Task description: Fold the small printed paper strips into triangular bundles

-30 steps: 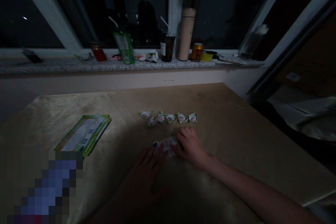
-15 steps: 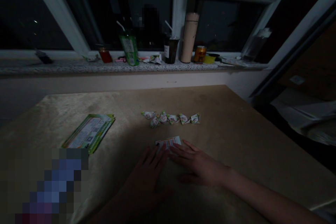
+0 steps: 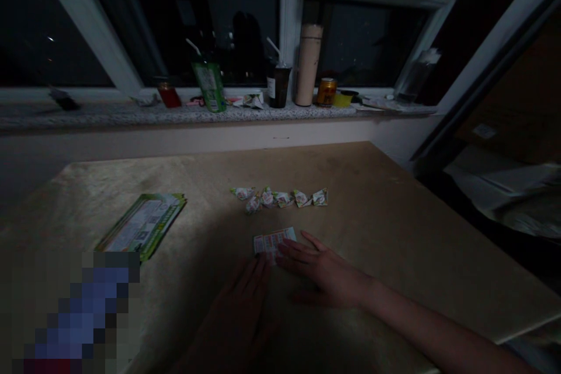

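Observation:
A small folded printed paper (image 3: 272,241) lies flat on the tan table (image 3: 394,216). My right hand (image 3: 322,269) rests flat on the paper's near right part, fingers stretched out. In shadow to its left, my left hand (image 3: 245,298) lies flat with its fingertips at the paper's near left edge. Just beyond the paper sits a row of several small folded paper pieces (image 3: 280,198).
A stack of green-edged leaflets (image 3: 142,225) lies at the table's left. On the windowsill (image 3: 109,115) stand a green drink carton (image 3: 209,86), a dark cup with a straw (image 3: 277,83), a tall beige flask (image 3: 307,64), an orange can (image 3: 326,92) and a red jar (image 3: 168,94).
My right hand went from curled beside the paper to lying flat on it with fingers extended. My left hand slid slightly back toward me. The view shifted a little.

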Motion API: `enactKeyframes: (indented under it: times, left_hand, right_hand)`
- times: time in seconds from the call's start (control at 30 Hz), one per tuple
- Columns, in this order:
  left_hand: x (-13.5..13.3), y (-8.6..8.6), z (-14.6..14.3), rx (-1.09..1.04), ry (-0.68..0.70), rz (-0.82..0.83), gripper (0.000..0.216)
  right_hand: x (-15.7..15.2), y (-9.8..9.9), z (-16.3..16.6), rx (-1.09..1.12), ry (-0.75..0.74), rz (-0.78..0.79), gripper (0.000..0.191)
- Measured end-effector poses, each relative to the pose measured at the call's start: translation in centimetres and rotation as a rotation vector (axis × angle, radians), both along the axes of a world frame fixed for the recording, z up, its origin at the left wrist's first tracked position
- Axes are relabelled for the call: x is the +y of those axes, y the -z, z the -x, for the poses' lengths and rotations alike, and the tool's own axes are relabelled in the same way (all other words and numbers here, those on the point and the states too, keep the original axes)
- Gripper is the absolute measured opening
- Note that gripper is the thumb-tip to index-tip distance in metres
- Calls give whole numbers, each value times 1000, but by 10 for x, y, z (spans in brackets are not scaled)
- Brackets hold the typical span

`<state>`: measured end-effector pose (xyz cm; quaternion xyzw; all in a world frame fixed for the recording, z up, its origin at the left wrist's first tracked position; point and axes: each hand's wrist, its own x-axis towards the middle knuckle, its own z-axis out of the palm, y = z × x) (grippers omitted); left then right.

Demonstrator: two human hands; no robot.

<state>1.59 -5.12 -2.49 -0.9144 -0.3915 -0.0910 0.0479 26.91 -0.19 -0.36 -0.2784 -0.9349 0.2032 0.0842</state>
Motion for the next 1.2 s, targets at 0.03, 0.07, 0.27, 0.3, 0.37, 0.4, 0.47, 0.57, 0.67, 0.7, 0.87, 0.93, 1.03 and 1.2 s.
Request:
enactKeyframes:
  times: [0.03,0.07,0.27,0.3,0.37,0.4,0.47,0.57,0.67,0.7,0.87,0.93,1.03,1.2]
  left_hand:
    - [-2,2,0,-8,-7,-24,70]
    - [-3,5,0,-13,-8,-37,71]
    - [-5,12,2,-55,-19,-28,80]
    - [-6,12,2,-60,-20,-26,82]
    - [-7,11,1,-64,-19,-25,84]
    - [-7,11,1,-64,-17,-24,85]
    - [-7,9,0,-63,-19,-19,86]
    - [-6,7,0,-47,-42,17,85]
    - [-4,7,-2,-33,-49,42,82]
    - [-4,7,-2,-35,-48,36,80]
    - [-5,10,-4,-28,-41,-40,76]
    - [-5,11,-3,-23,-31,-53,75]
    - [-2,11,-2,-34,-23,-44,74]
    - [10,7,-3,-56,-15,-52,71]
  right_hand:
    - [0,0,0,-3,-3,-1,65]
    - [1,0,0,-4,-3,-5,65]
    - [-1,0,2,1,11,-18,60]
    - [-1,0,3,1,16,-16,60]
    - [-2,-1,3,0,26,-15,59]
    - [-3,-1,3,1,30,-15,60]
    - [-3,-1,3,7,31,-18,61]
    - [-5,-2,1,9,22,-38,59]
    - [-7,-1,1,19,38,-117,54]
    - [-8,-1,2,22,45,-148,52]
    - [-7,2,1,8,65,-185,46]
    - [-5,3,0,9,80,-170,45]
    - [-3,2,-1,24,103,-170,44]
    - [-4,2,0,43,105,-207,48]
